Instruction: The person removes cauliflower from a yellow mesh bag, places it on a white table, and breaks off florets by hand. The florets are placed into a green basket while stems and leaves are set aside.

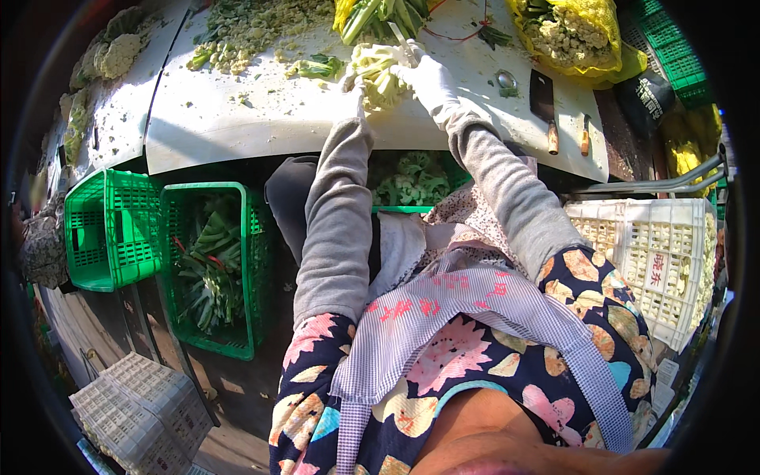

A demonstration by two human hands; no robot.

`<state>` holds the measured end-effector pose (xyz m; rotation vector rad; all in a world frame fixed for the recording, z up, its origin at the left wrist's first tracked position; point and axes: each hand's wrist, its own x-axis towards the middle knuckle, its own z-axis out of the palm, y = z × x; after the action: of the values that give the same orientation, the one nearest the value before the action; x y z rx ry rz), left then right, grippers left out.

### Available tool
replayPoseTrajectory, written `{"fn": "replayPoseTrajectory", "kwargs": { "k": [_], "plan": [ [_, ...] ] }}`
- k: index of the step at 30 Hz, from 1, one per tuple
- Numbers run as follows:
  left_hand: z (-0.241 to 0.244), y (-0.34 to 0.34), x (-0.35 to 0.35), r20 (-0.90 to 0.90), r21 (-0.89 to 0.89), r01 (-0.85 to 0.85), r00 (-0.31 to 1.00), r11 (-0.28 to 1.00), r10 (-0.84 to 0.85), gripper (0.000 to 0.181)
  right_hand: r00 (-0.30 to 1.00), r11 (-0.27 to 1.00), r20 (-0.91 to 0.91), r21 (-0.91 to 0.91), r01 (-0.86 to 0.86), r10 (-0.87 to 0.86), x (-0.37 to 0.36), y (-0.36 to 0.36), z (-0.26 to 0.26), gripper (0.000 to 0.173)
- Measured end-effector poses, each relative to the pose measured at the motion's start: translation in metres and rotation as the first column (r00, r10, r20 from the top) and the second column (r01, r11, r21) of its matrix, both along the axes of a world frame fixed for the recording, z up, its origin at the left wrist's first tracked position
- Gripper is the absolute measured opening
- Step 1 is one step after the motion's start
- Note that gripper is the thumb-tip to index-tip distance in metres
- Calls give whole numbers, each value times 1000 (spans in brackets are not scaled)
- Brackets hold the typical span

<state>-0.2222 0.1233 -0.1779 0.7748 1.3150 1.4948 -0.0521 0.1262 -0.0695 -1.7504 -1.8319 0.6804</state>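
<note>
Both of my hands wear white gloves and are over the white worktop point(237, 127). My left hand point(351, 89) grips the left side of a cauliflower head point(380, 77), its pale stalks showing. My right hand point(424, 74) is closed around a knife point(404, 44), whose narrow blade points up and away, and its fingers touch the cauliflower's right side. Just beyond lie green cauliflower leaves point(386, 18). A loose leafy piece point(317, 66) lies left of my hands. Below the worktop's edge, a green crate holds cauliflower florets point(411, 181).
Cauliflower crumbs point(255, 29) cover the worktop's far left. Right are a cleaver point(541, 98), a small wooden-handled knife point(585, 136), a spoon-like metal piece point(506, 79) and a yellow net bag of cauliflower point(570, 35). Green crates point(252, 285) stand lower left, a white crate point(665, 261) at right.
</note>
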Motion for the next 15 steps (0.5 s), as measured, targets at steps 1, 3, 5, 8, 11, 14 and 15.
{"fn": "replayPoseTrajectory", "kwargs": {
  "k": [1,3,5,8,11,14,15],
  "plan": [
    [15,-2,12,12,22,37,999,999,-37,37,990,995,-139,-95,-12,-1,18,1,1,70],
    [47,-6,43,67,56,146,986,988,-150,45,966,986,-202,-67,152,-162,47,-11,-2,57],
    [44,8,33,115,168,119,983,979,-140,47,953,974,-227,-152,168,-200,40,-30,-1,47],
    [41,21,30,62,181,128,988,975,-142,57,891,976,-422,-197,90,-168,37,-64,-14,41],
    [25,31,13,-319,20,58,946,998,-48,56,699,974,-681,-197,110,-217,34,-83,9,28],
    [22,32,-13,-493,-47,-102,867,994,66,48,590,936,-727,-286,203,-350,55,-26,0,36],
    [41,32,-1,-593,-170,-215,802,962,74,47,668,911,-623,-324,254,-408,74,-4,0,41]
  ]
}}
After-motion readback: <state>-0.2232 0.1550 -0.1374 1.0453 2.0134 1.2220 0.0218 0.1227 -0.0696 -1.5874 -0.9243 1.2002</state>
